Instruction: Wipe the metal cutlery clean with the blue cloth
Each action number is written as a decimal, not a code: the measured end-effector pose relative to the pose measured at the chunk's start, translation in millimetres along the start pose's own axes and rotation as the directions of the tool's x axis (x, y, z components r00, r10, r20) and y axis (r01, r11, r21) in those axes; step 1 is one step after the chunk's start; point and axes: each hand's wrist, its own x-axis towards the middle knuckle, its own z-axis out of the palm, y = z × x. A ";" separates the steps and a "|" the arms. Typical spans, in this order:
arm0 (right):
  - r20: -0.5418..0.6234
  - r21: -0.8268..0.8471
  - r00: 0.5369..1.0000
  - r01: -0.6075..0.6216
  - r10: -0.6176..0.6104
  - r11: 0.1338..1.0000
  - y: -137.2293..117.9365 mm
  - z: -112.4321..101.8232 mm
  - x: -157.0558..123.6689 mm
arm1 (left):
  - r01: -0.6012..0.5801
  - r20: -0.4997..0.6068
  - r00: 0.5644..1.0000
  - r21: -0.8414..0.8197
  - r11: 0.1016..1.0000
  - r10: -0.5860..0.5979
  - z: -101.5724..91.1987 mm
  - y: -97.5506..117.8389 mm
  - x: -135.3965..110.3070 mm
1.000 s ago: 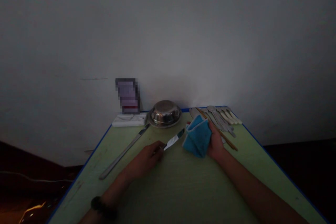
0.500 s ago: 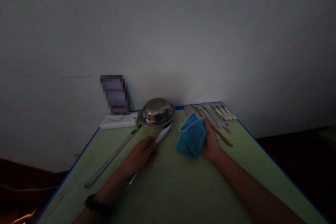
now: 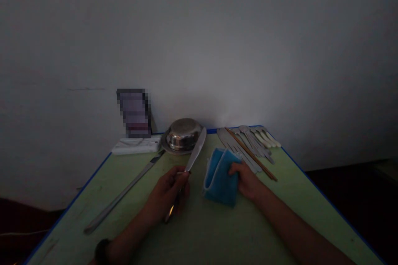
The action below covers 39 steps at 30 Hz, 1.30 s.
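My left hand (image 3: 169,190) is closed round the middle of a metal table knife (image 3: 196,149). Its blade points up and away, overlapping the rim of an upturned steel bowl (image 3: 183,134), and its handle end shows below my fingers. My right hand (image 3: 247,180) grips a folded blue cloth (image 3: 222,178) by its right edge, thumb in front; the fingers behind it are hidden. To the left of my left hand lies another long metal knife (image 3: 124,192), resting diagonally on the table.
Past my right hand lie brown chopsticks (image 3: 251,155), several flat knives (image 3: 225,138), metal spoons (image 3: 248,134) and pale-handled cutlery (image 3: 267,138). A blurred-out device (image 3: 135,112) leans by the wall on a white power strip (image 3: 137,145). The green table (image 3: 199,236) has a blue edge.
My left hand has raised and turned the knife, so its blade stands steeper. The cloth has shifted slightly lower and nearer, and my right thumb now shows over its front.
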 end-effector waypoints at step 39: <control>0.011 -0.841 0.826 0.313 -0.564 0.441 -29.3 11.1 -25.9 | -0.013 -0.044 0.999 0.093 0.996 0.017 5.2 6.3 -5.5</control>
